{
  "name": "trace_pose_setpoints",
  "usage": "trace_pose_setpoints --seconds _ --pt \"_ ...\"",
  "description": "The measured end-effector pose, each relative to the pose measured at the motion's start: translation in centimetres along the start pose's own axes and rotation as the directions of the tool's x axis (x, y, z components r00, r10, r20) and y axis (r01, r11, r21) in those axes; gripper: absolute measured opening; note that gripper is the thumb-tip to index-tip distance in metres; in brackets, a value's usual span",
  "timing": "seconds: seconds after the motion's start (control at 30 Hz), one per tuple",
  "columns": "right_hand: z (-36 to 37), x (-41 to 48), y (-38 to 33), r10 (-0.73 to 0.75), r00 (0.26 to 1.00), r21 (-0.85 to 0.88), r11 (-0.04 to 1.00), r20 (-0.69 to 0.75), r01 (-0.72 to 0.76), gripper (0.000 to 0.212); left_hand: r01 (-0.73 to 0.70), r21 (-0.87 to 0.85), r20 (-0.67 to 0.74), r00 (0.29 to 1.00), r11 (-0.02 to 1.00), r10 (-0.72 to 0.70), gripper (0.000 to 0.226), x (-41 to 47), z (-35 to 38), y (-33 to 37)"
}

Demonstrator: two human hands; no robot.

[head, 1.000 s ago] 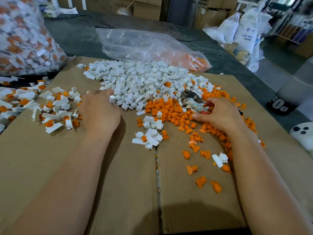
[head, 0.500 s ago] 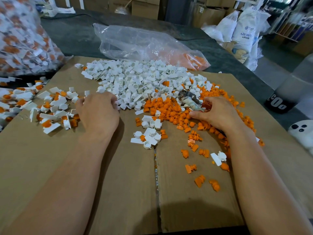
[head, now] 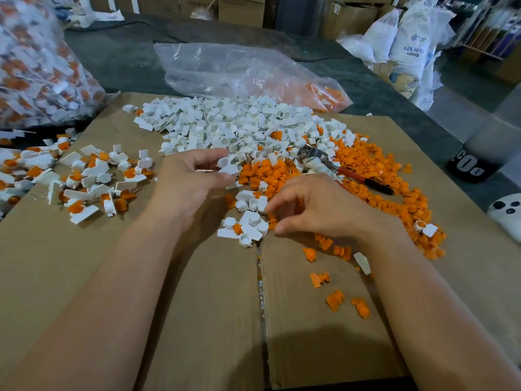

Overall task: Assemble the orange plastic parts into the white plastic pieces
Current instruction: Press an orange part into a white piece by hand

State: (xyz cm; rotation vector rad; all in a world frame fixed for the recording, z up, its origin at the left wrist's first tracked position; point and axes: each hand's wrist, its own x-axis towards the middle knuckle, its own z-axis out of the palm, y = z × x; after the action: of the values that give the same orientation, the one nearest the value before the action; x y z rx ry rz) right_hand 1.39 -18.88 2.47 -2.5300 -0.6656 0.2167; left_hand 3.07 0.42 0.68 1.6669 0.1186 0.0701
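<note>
A big heap of white plastic pieces [head: 242, 125] lies at the back of the cardboard sheet [head: 197, 320], with a heap of orange parts [head: 372, 176] to its right. My left hand [head: 186, 182] pinches one white piece [head: 227, 165] between thumb and fingers at the heap's front edge. My right hand [head: 318, 210] hovers with curled fingers beside a small cluster of white pieces [head: 248, 221]. A bit of an orange part [head: 297, 205] shows inside its fingers, mostly hidden.
Assembled white-and-orange pieces [head: 84, 179] are spread at the left. Red-handled pliers [head: 349, 173] lie on the orange heap. A clear plastic bag [head: 242, 71] lies behind the heaps and a full bag [head: 39, 63] stands far left. Loose orange parts [head: 335, 300] dot the cardboard near my right forearm.
My left hand turned and lifted a white piece from the heap's edge. My right hand left the orange heap by the pliers and came toward the middle cluster.
</note>
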Motion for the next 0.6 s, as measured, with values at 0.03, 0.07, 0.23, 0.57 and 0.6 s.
trace_pose_setpoints --seconds 0.03,0.07,0.23,0.57,0.6 --pt "0.1 0.1 -0.1 0.003 1.000 -0.026 1.000 0.028 -0.002 0.031 0.001 -0.011 0.025 1.000 1.000 0.000 0.041 -0.1 0.0 0.1" --pt "0.2 0.2 -0.1 0.008 0.999 -0.044 0.999 0.049 -0.006 0.034 -0.002 -0.021 0.047 0.999 1.000 0.003 0.040 -0.2 0.1 0.1" --pt "0.3 0.2 -0.3 0.019 0.999 -0.055 0.998 0.039 -0.017 0.033 0.000 -0.122 0.103 0.995 0.993 0.012 0.032 -0.4 0.3 0.2" --pt "0.7 0.1 -1.0 0.036 0.897 0.332 0.935 -0.440 0.125 0.016 0.000 -0.181 0.195 0.980 0.983 0.036 0.022 -1.3 1.4 0.5" --pt "0.9 0.2 -1.0 0.034 0.872 0.332 0.931 -0.489 0.150 0.016 -0.015 -0.172 0.201 0.978 0.985 0.050 0.019 -1.3 1.5 0.5"
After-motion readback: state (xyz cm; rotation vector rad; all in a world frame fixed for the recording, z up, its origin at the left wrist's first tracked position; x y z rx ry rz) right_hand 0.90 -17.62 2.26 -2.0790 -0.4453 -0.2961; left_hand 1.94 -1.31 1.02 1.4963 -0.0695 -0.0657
